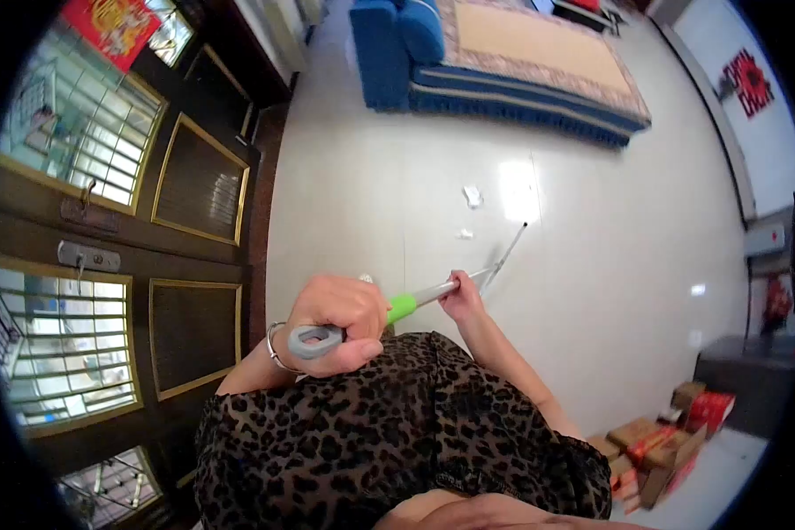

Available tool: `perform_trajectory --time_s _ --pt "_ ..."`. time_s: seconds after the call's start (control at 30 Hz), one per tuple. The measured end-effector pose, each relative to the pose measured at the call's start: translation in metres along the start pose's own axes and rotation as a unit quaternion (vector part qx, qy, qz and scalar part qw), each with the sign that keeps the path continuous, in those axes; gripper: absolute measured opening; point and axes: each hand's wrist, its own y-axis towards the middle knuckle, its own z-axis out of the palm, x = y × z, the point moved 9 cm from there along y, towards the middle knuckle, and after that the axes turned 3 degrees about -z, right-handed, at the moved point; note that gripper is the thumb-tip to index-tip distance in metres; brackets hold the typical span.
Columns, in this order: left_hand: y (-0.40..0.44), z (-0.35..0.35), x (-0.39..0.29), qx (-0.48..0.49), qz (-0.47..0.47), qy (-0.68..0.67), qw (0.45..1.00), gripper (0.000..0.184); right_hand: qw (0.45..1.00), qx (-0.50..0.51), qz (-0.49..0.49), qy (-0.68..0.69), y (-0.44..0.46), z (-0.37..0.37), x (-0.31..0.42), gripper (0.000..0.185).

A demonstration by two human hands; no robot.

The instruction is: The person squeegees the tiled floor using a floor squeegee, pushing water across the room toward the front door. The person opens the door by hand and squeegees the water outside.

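Note:
My left hand, with a bracelet at the wrist, is closed around the grey top end of a long-handled mop. An oval hole shows in that end, and a green sleeve follows it. Farther down, my right hand is wrapped round the silver pole. The mop's thin grey head appears to rest on the floor; its underside is hidden. Near the head lie a crumpled white scrap and a smaller white scrap, both apart from it.
Pale glossy tiles spread ahead. A blue sofa with a patterned cover stands at the far side. Along the left is a dark door with gold trim. Cardboard boxes are stacked at the lower right, beside a dark cabinet.

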Motion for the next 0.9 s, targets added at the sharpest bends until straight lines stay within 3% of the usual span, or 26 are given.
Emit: perform_trajectory --time_s 0.1,0.17,0.2,0.4,0.6,0.7,0.9 --pt "-0.034 -0.053 -0.039 0.003 0.053 -0.058 0.997 0.027 0.999 -0.011 0.005 -0.034 -0.022 0.031 -0.032 0.016" --pt "-0.074 -0.153 -0.085 0.001 0.081 -0.133 0.988 0.025 0.994 -0.057 0.007 -0.09 -0.052 0.109 -0.093 0.017" --pt "-0.065 -0.144 -0.079 0.0 0.067 -0.14 0.988 0.026 0.996 -0.039 0.03 -0.08 -0.042 0.101 -0.096 0.016" --pt "-0.057 -0.302 -0.128 0.025 0.058 -0.156 0.986 0.03 0.984 0.004 0.102 -0.147 -0.006 0.286 -0.173 0.016" --pt "-0.017 -0.384 -0.123 0.026 0.097 -0.123 0.987 0.03 0.963 0.076 0.148 -0.214 0.052 0.418 -0.183 0.017" --pt "0.016 -0.429 -0.117 0.016 0.168 -0.1 0.981 0.021 0.951 0.081 0.162 -0.249 0.094 0.479 -0.18 0.016" --pt "0.115 -0.508 -0.1 0.018 0.133 -0.039 0.99 0.02 0.939 0.18 0.177 -0.234 0.159 0.639 -0.145 0.014"
